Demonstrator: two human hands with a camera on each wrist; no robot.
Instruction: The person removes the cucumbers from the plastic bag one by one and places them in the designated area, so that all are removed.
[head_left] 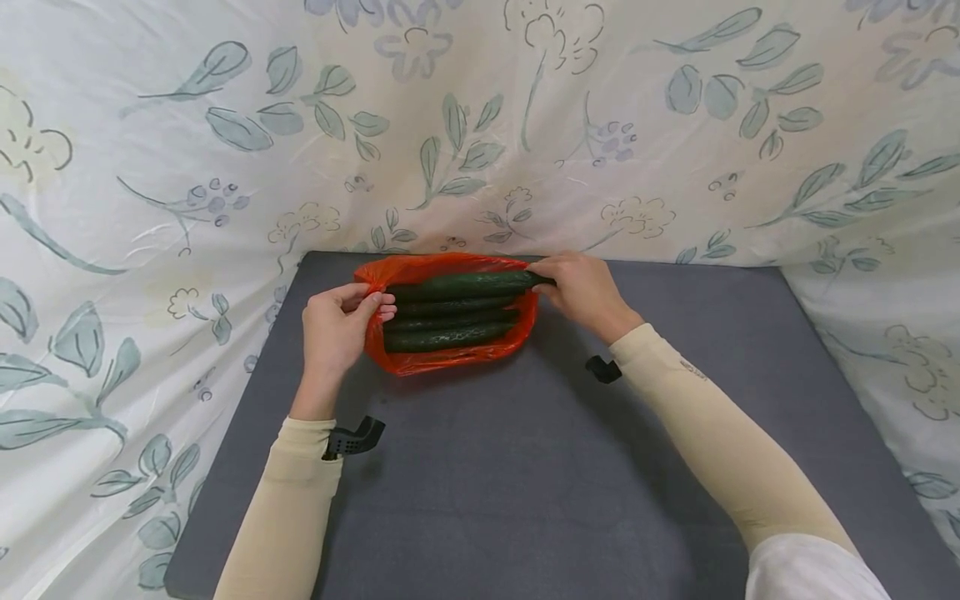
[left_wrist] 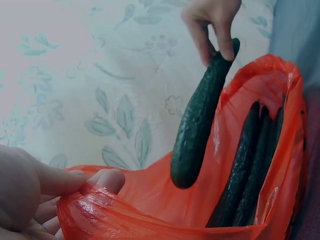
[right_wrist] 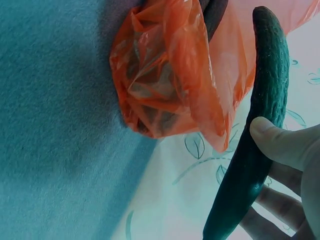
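A red plastic bag [head_left: 427, 364] lies with its mouth spread wide near the back of the table. Several dark green cucumbers [head_left: 450, 337] rest side by side inside it. My left hand [head_left: 330, 329] pinches the bag's left rim between thumb and fingers. With thumb and fingertips, my right hand [head_left: 581, 287] grips one cucumber [left_wrist: 200, 120] near its right end. In the left wrist view this cucumber hangs tilted above the bag's opening, apart from the others. The right wrist view shows the thumb pressed along its side, with fingers behind.
The dark grey table [head_left: 510, 483] stretches in front of the bag and to the right. Behind it hangs a white cloth [head_left: 480, 125] with leaf and flower prints, close to the bag's back edge. A black wrist camera [head_left: 360, 437] sits on my left sleeve.
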